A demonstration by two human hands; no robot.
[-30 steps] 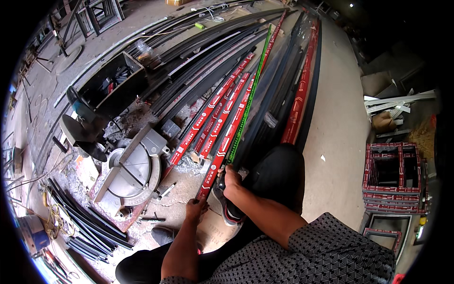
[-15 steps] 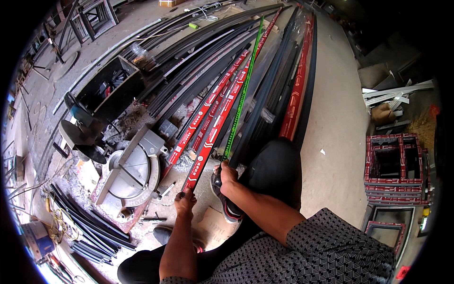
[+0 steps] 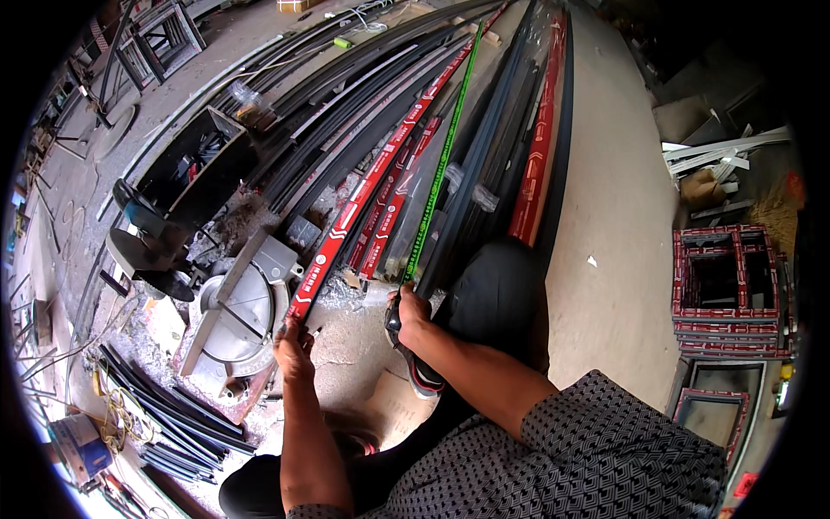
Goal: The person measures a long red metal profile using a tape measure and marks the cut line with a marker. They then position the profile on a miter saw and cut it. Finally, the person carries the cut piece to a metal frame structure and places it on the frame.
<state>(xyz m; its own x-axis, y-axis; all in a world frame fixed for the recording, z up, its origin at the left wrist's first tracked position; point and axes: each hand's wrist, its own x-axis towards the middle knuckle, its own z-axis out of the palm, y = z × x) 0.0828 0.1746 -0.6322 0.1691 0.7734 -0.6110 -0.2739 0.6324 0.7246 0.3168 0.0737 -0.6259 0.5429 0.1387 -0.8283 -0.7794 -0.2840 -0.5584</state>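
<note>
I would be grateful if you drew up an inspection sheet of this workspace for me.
Surface: pale concrete floor, with silvery shavings scattered near the mitre saw.
Job's things: a long red-faced bar; a dark tape measure, its green tape drawn out alongside, apart from the bar.
Clutter: black tube lengths at lower left; an open box of scraps beyond the saw.
Grips: left hand holds the bar's near end; right hand holds the tape measure.
Cables: tangled yellowish cord at lower left.
Surroundings: stacked red-and-dark frames at right.
</note>
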